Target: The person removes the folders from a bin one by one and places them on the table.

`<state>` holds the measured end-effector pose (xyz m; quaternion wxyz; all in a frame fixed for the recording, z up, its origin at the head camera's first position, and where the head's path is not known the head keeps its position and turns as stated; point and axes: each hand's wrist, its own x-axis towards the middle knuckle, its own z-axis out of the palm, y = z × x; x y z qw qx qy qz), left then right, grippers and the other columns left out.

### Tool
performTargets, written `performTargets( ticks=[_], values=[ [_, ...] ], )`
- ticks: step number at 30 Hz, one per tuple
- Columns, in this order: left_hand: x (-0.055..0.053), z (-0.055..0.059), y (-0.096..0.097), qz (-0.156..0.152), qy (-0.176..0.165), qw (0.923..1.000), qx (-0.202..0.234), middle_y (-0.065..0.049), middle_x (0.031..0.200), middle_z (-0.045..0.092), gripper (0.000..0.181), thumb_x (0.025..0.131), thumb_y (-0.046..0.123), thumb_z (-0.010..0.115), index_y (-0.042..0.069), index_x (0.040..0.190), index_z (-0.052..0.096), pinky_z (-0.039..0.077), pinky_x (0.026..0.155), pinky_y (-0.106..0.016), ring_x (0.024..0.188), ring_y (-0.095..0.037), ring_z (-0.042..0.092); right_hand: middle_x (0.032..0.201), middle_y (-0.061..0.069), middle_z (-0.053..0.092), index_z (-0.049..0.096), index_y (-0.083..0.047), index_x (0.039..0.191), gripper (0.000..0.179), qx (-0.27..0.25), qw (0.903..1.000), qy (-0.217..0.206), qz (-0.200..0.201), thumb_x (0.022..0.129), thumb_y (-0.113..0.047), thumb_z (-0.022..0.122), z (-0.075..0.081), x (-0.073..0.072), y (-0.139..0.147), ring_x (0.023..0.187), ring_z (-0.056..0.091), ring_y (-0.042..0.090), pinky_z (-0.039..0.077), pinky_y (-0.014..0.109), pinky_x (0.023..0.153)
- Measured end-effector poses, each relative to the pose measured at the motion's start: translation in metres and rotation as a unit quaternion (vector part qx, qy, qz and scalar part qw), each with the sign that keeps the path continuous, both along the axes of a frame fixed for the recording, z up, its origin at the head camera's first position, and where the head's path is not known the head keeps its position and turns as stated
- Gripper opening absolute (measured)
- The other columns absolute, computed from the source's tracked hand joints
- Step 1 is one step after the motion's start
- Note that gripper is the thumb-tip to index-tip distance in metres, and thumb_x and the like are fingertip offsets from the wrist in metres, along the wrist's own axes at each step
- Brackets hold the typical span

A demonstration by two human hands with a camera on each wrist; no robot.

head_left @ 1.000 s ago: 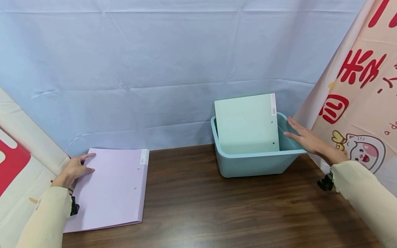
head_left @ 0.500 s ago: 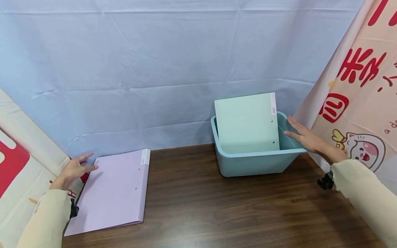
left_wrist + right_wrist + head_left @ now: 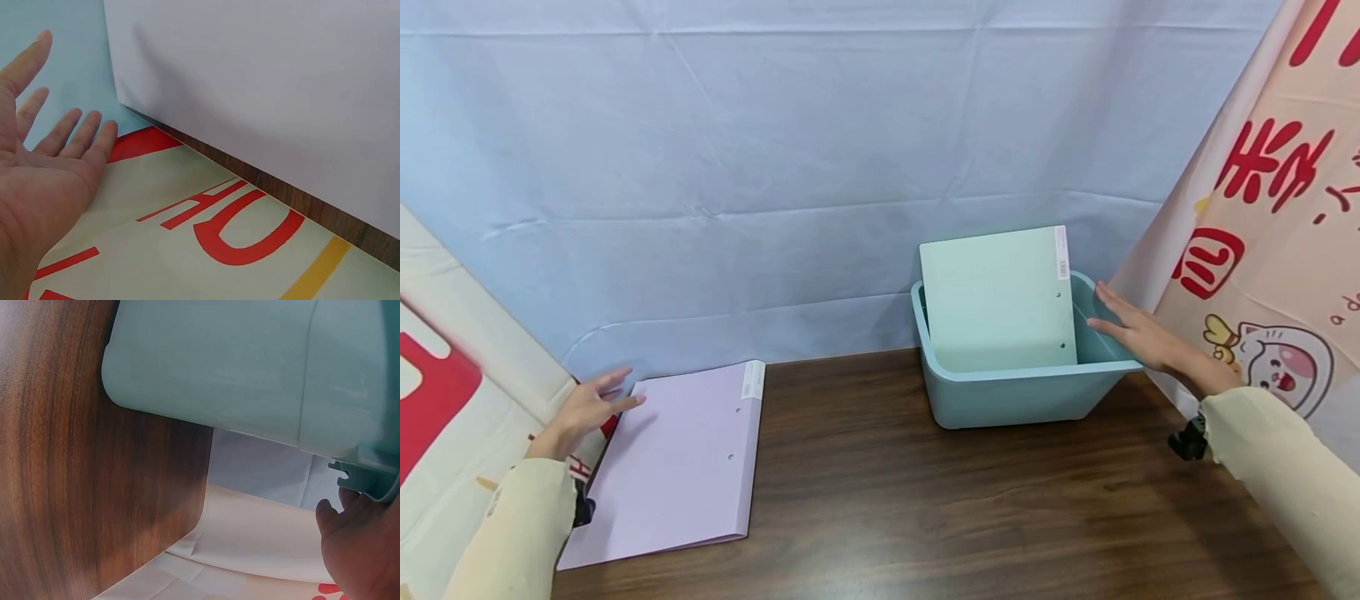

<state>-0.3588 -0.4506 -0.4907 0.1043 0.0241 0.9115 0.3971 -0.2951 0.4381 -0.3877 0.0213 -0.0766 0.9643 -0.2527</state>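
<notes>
A light purple folder (image 3: pixel 673 467) with a white label on its spine lies on the table at the left in the head view. My left hand (image 3: pixel 585 408) is over its far left edge, fingers spread and holding nothing. In the left wrist view that hand (image 3: pixel 53 165) shows its palm beside the folder (image 3: pixel 269 94). A blue-green tub (image 3: pixel 1026 400) stands at the right, with a pale green folder (image 3: pixel 1000 300) leaning upright inside it. My right hand (image 3: pixel 1150 337) rests on the tub's right rim, fingers extended. From the right wrist, the hand (image 3: pixel 362 550) shows close beneath the rim.
The brown wooden table (image 3: pixel 880 500) runs between the purple folder and the tub. A pale blue cloth (image 3: pixel 775 167) hangs behind. Printed cloths (image 3: pixel 1277 250) with red lettering border both sides, the left one right beside my left hand.
My left hand has come away from the purple folder's face toward its left edge. The folder has turned slightly, its far left corner shifting right and nearer. My right hand and the tub stay put.
</notes>
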Motion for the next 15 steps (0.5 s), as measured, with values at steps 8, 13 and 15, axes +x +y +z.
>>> performTargets(
  ticks=[8,13,15],
  values=[
    [-0.002,0.001,0.009,-0.004,0.013,0.9999,0.007,-0.032,0.17,0.016,0.094,0.103,0.041,0.071,0.0,0.168,0.017,0.032,0.117,-0.07,0.151,-0.06,0.025,0.175,0.023,-0.009,-0.006,-0.01,0.169,0.084,0.0,1.0,0.006,0.003,0.113,-0.044,0.046,-0.001,-0.001,0.0,0.158,-0.004,0.056,0.002,0.085,0.115],
    [-0.002,0.003,0.014,-0.013,0.024,0.9995,0.015,-0.031,0.17,0.019,0.094,0.103,0.042,0.071,0.001,0.168,0.018,0.033,0.116,-0.07,0.151,-0.058,0.027,0.175,0.023,-0.009,-0.006,-0.009,0.169,0.084,-0.001,1.0,0.007,0.005,0.113,-0.044,0.046,0.0,0.0,0.0,0.158,-0.004,0.056,0.001,0.084,0.115],
    [-0.002,0.004,0.017,-0.014,0.03,0.9994,0.014,-0.03,0.17,0.02,0.094,0.103,0.044,0.07,0.001,0.168,0.019,0.033,0.117,-0.069,0.151,-0.057,0.029,0.175,0.023,-0.01,-0.006,-0.01,0.169,0.084,-0.002,1.0,0.005,0.003,0.113,-0.044,0.046,-0.001,0.0,0.0,0.158,-0.005,0.055,0.001,0.084,0.115]
  ],
)
